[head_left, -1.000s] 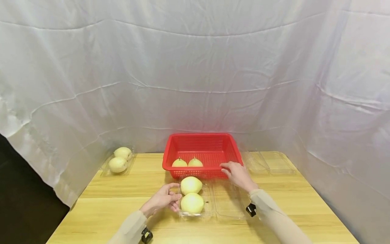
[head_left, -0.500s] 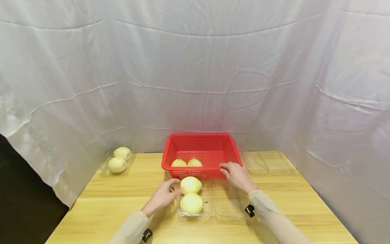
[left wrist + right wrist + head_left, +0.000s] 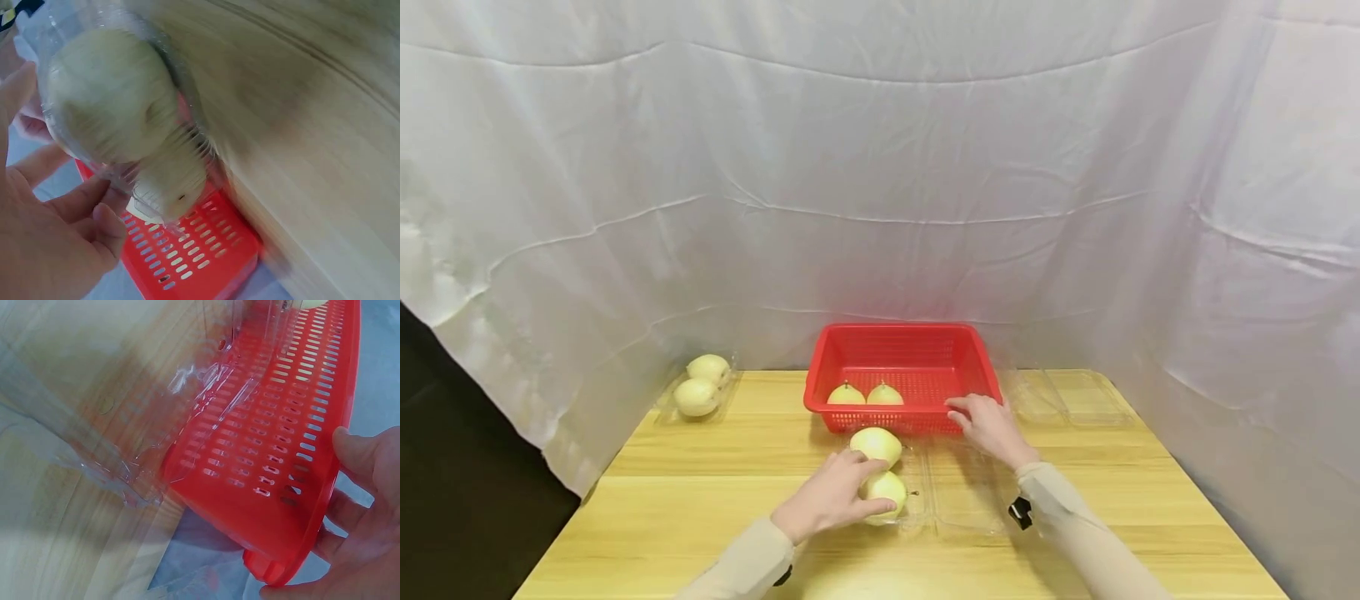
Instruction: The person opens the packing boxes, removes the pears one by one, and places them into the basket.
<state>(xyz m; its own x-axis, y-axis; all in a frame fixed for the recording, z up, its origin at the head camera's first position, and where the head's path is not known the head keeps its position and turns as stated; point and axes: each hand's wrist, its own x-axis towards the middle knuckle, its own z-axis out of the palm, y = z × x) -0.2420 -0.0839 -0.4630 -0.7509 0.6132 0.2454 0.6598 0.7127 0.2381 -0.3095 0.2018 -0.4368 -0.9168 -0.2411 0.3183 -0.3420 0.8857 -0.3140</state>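
In the head view two pale yellow pears, a rear one (image 3: 877,445) and a front one (image 3: 889,493), lie in the left half of a clear plastic clamshell box (image 3: 919,500). My left hand (image 3: 835,493) reaches over this half from the left, thumb and fingers spread above the front pear. The left wrist view shows the box wall and a large pear (image 3: 112,94) beside these loosely bent fingers. My right hand (image 3: 992,429) holds the front rim of a red basket (image 3: 917,412), thumb (image 3: 353,453) on the near side and fingers reaching over the rim.
Two more pears (image 3: 846,394) show inside the basket. At the back left, another clear box holds a pair of pears (image 3: 696,397). An opened clear box (image 3: 1086,400) lies at the back right. Pale curtains (image 3: 880,167) surround the wooden table (image 3: 700,508).
My left hand has moved right from the box's left side to over the front pear, its fingers wider apart. The right hand stays on the basket rim. The head view shifts slightly.
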